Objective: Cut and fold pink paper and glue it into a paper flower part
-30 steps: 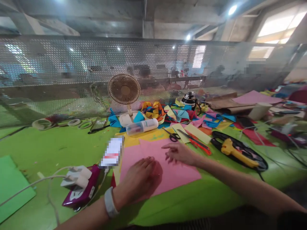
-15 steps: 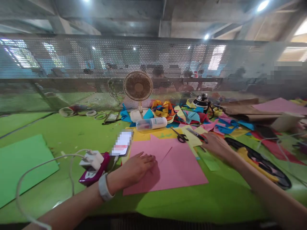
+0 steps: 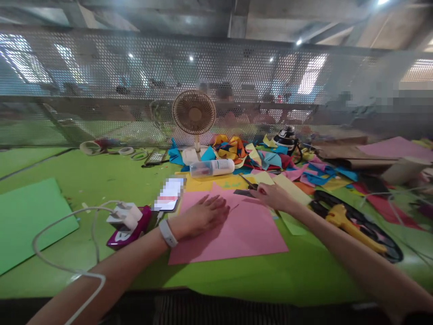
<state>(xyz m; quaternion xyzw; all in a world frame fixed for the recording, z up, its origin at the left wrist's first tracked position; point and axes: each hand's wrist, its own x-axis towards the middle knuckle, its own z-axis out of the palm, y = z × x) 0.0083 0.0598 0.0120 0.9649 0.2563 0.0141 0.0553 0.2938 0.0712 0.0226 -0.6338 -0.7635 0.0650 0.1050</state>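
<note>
My left hand (image 3: 204, 216) lies flat on a pink paper sheet (image 3: 250, 239), fingers stretched out and holding nothing. A thin line on the sheet shows beside its fingertips; whether it is a slit or a mark I cannot tell. My right hand (image 3: 275, 196) is closed over the sheet's upper right corner, round what looks like a utility knife (image 3: 241, 192). The knife's dark flat end points left, and the hand hides the rest. Scissors (image 3: 248, 181) lie just behind, their handles mostly covered by that hand. Pale yellow paper (image 3: 292, 189) is beneath and beside my right wrist.
A phone (image 3: 170, 194) and a purple power strip with white plugs (image 3: 126, 219) are at left, a cable crossing my left forearm. Behind are a bottle (image 3: 213, 167), a fan (image 3: 194, 113) and coloured scraps. A black tray with a yellow tool (image 3: 352, 225) lies right.
My right hand has taken the utility knife off the yellow paper and moved left to the pink sheet. My left hand has slid slightly up and right, fingers more spread.
</note>
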